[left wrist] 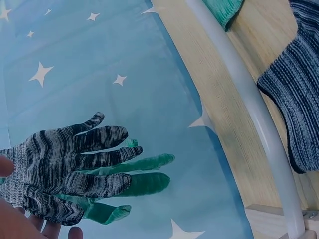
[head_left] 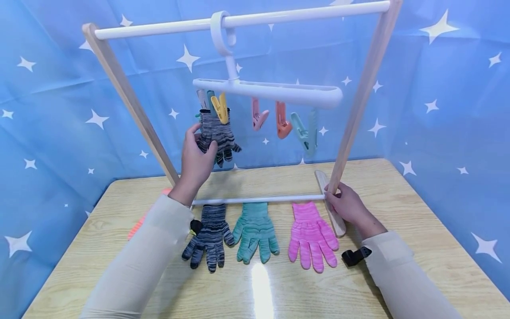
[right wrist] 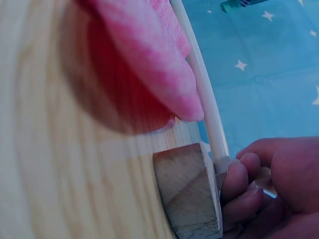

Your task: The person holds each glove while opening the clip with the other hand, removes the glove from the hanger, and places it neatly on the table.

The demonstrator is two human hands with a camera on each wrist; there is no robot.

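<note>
A black-and-grey striped glove (head_left: 219, 130) hangs from the left end of a white hanger (head_left: 271, 91), with a yellow clip (head_left: 220, 108) at its cuff. Behind it, in the left wrist view, hangs a green glove (left wrist: 149, 184). My left hand (head_left: 197, 155) holds the striped glove from the side, thumb in front and other fingers partly hidden behind. On the right, my right hand (head_left: 348, 204) grips the foot of the wooden post (head_left: 360, 106) where the lower white bar (head_left: 259, 199) joins it. In the right wrist view its fingers (right wrist: 239, 179) curl beside the wooden base (right wrist: 189, 189).
Pink (head_left: 260, 117), orange (head_left: 282, 122) and teal clips (head_left: 307, 133) hang along the hanger. On the table (head_left: 398, 274) lie a striped glove (head_left: 211, 239), a teal glove (head_left: 256, 232) and a pink glove (head_left: 312, 235). An orange-pink item (head_left: 137, 226) shows behind my left sleeve.
</note>
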